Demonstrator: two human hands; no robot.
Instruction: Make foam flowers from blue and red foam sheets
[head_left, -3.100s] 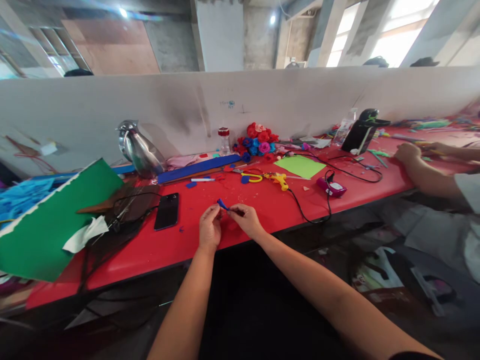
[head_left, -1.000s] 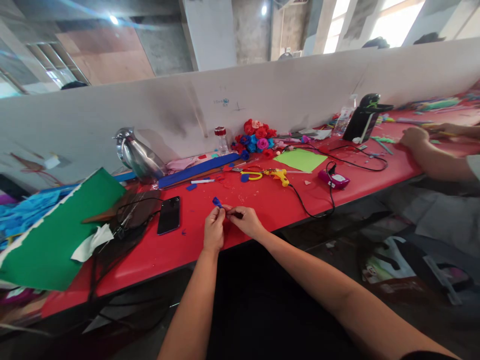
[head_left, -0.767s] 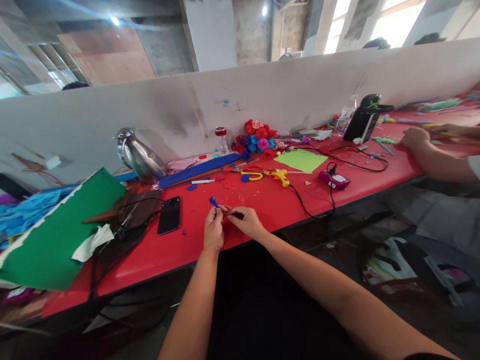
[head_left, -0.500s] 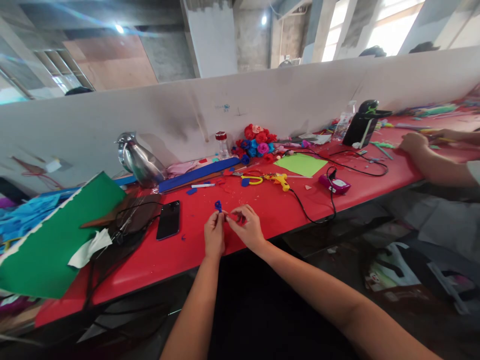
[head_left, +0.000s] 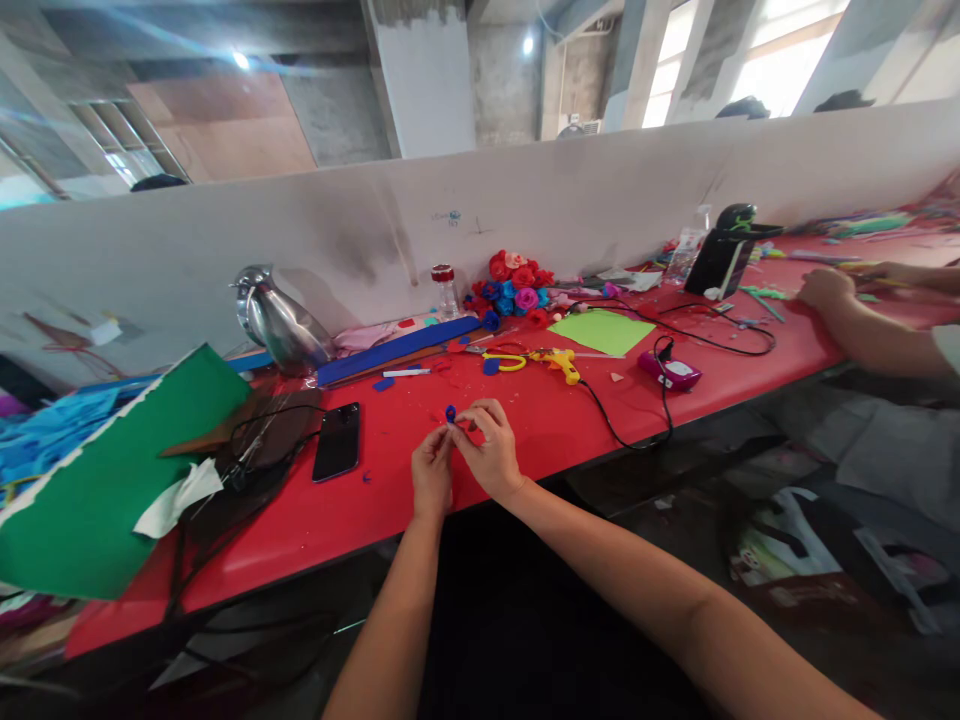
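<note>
A small rolled blue flower piece (head_left: 451, 412) sticks up between my fingertips, just above the red tabletop. My left hand (head_left: 433, 475) pinches it from below, its fingers closed round the lower end. My right hand (head_left: 491, 450) has thumb and forefinger closed on its right side, touching the left fingertips. Whether a stem runs down inside my left fingers is hidden. Beyond the hands lie yellow-handled scissors (head_left: 511, 361) and a yellow glue gun (head_left: 559, 362). A dark phone (head_left: 337, 441) lies to the left of my left hand.
A bunch of paper-like flowers (head_left: 517, 285) stands by the low wall, near a red-lidded jar (head_left: 445, 290). A steel jug (head_left: 277, 320), blue strip (head_left: 397, 350) and green sheet (head_left: 120, 490) are leftward. Cables run past a purple box (head_left: 669, 370). Another person's hand (head_left: 825, 287) is far right.
The blue piece has moved slightly right and sits lower between my fingers. My right hand has come up and closed on it; my left hand has shifted a little right.
</note>
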